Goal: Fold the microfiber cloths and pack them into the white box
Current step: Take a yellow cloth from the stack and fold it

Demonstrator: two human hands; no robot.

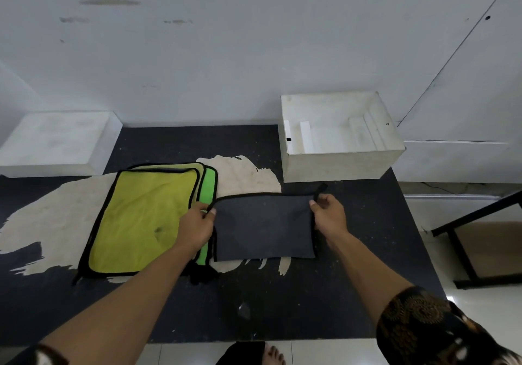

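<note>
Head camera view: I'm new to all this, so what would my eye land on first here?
Brightest is the stack of yellow-green microfiber cloths with black trim, lying left of centre on the worn black table. Just right of it, the left hand and right hand pinch the far corners of a dark grey microfiber cloth. The open white box stands behind, at the table's far right.

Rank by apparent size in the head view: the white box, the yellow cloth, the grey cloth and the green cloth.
Largest: yellow cloth and white box, about alike; the box stands farther, so I do not rank them.
Next: grey cloth.
Smallest: green cloth, only a strip shows.
</note>
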